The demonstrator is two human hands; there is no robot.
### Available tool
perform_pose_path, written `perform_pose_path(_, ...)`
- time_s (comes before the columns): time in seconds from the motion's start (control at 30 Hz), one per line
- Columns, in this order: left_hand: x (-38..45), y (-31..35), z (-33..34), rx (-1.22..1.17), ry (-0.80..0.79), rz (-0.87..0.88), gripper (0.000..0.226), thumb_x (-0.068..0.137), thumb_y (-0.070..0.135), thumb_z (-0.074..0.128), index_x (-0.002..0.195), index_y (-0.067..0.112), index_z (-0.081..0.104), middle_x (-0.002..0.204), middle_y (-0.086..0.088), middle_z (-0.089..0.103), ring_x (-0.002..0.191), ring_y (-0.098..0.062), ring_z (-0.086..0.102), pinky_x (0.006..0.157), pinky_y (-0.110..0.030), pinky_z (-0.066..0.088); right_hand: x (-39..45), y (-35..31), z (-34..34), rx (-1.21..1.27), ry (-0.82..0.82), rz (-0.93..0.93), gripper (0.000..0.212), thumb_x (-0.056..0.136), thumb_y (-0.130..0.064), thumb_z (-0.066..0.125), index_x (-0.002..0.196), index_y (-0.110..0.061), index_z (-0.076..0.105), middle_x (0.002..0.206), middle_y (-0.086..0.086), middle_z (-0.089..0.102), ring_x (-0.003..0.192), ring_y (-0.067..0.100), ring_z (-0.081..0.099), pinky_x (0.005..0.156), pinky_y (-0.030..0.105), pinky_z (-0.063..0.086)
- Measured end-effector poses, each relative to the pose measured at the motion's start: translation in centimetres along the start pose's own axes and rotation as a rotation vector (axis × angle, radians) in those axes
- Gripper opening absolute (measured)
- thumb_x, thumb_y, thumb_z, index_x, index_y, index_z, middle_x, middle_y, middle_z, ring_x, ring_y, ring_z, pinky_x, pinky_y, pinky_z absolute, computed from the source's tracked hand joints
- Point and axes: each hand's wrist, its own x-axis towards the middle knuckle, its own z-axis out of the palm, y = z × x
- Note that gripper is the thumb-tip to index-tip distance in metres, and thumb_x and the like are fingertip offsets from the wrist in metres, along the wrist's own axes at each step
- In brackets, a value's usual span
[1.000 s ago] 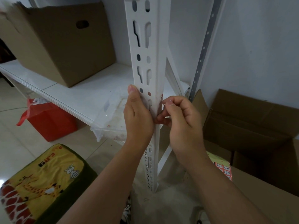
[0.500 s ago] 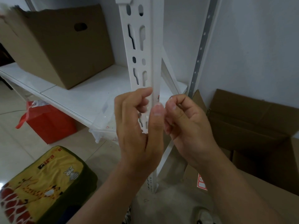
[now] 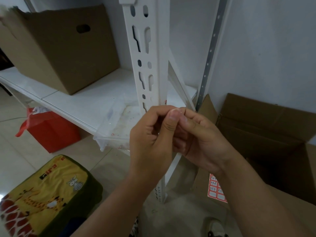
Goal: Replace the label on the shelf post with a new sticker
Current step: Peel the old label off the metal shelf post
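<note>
The white slotted shelf post (image 3: 150, 53) stands upright in the middle of the view. A small red remnant of the old label (image 3: 165, 101) shows on the post's right edge, just above my hands. My left hand (image 3: 150, 139) and my right hand (image 3: 200, 139) are raised in front of the post with their fingertips meeting. Together they pinch a tiny label scrap (image 3: 178, 109), which is barely visible. A red-bordered sticker sheet (image 3: 215, 189) with handwritten numbers lies below on cardboard, partly behind my right forearm.
A brown cardboard box (image 3: 68, 48) sits on the white shelf board (image 3: 82, 100). A clear plastic tray (image 3: 116, 127) overhangs the board's edge. Below are a red bag (image 3: 51, 130), a yellow giraffe-print cushion (image 3: 44, 195) and an open carton (image 3: 266, 134) at right.
My hands have come off the post. The left hand let go of it, the right stopped picking at the label, and both now meet fingertip to fingertip in front of it.
</note>
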Motion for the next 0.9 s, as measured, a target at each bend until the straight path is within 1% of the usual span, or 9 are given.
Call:
perform_pose_path(0.1,0.0,0.1,0.2,-0.03,-0.005,-0.054,0.01,0.095,0.019,0.053,0.095,0.015,0.062,0.076,-0.003,0.066,0.06,-0.012,0.066,0.051,-0.02,0.054,0.1,0.2,-0.2,0.047,-0.039,0.023,0.078,0.075,-0.037,0.074,0.118,0.016,0.037,0.069,0.005,0.049,0.052,0.013,0.041,0.052,0.027,0.033)
perform_pose_path(0.17,0.0,0.0,0.3,-0.044,-0.021,-0.077,0.013,0.093,0.02,0.051,0.101,0.018,0.062,0.081,-0.002,0.066,0.065,-0.008,0.065,0.056,-0.015,0.052,0.2,0.2,-0.4,0.071,-0.051,0.031,0.081,0.075,-0.037,0.076,0.12,0.017,0.035,0.074,0.011,0.039,0.051,0.013,0.041,0.052,0.028,0.034)
perform_pose_path(0.23,0.1,0.0,0.3,-0.035,-0.054,-0.067,0.015,0.094,0.019,0.051,0.102,0.017,0.063,0.083,0.0,0.066,0.071,-0.008,0.066,0.06,-0.014,0.052,0.2,0.3,-0.6,0.067,-0.056,0.034,0.079,0.076,-0.036,0.076,0.12,0.016,0.036,0.078,0.013,0.038,0.052,0.013,0.042,0.052,0.028,0.034)
perform_pose_path(0.33,0.0,-0.1,0.3,-0.043,-0.048,-0.091,0.014,0.093,0.018,0.051,0.097,0.014,0.065,0.081,-0.002,0.067,0.065,-0.015,0.066,0.055,-0.018,0.054,0.2,0.4,-0.7,0.074,-0.056,0.032,0.078,0.079,-0.035,0.073,0.123,0.016,0.033,0.083,0.014,0.038,0.054,0.014,0.041,0.051,0.026,0.036)
perform_pose_path(0.5,0.0,0.0,0.4,-0.1,-0.021,-0.124,0.013,0.091,0.02,0.053,0.092,0.013,0.065,0.078,-0.005,0.067,0.056,-0.024,0.063,0.048,-0.026,0.056,0.3,0.5,-0.8,0.074,-0.047,0.027,0.076,0.08,-0.033,0.071,0.124,0.016,0.032,0.077,0.01,0.044,0.054,0.013,0.039,0.05,0.024,0.035)
perform_pose_path(0.6,0.1,-0.3,0.3,-0.156,-0.077,-0.16,0.016,0.093,0.021,0.052,0.093,0.009,0.063,0.077,-0.01,0.066,0.055,-0.028,0.063,0.048,-0.03,0.056,0.2,0.2,-1.2,0.079,-0.044,0.035,0.067,0.075,-0.029,0.076,0.119,0.009,0.043,0.074,0.006,0.048,0.055,0.012,0.041,0.05,0.023,0.038)
perform_pose_path(0.7,0.2,-0.8,0.2,-0.206,-0.151,-0.222,0.013,0.095,0.022,0.054,0.093,0.012,0.063,0.074,-0.006,0.065,0.063,-0.019,0.062,0.057,-0.028,0.056,0.1,0.0,-1.7,0.082,-0.039,0.033,0.058,0.071,-0.025,0.08,0.117,-0.007,0.048,0.072,0.004,0.047,0.061,0.013,0.04,0.056,0.025,0.039)
perform_pose_path(0.8,0.2,-1.2,0.4,-0.316,-0.175,-0.281,0.01,0.093,0.026,0.055,0.089,0.02,0.063,0.077,0.003,0.062,0.072,-0.013,0.058,0.065,-0.025,0.052,0.1,-0.1,-2.0,0.045,-0.018,0.036,0.053,0.072,-0.025,0.079,0.113,-0.011,0.048,0.079,0.009,0.04,0.07,0.016,0.037,0.065,0.03,0.034)
perform_pose_path(0.9,0.0,-1.1,0.9,-0.411,-0.159,-0.346,0.01,0.091,0.028,0.056,0.086,0.022,0.062,0.076,0.003,0.061,0.073,-0.016,0.055,0.067,-0.031,0.049,0.0,0.0,-2.1,0.008,-0.005,0.04,0.057,0.072,-0.029,0.08,0.116,-0.01,0.049,0.095,0.013,0.04,0.08,0.02,0.041,0.069,0.03,0.036)
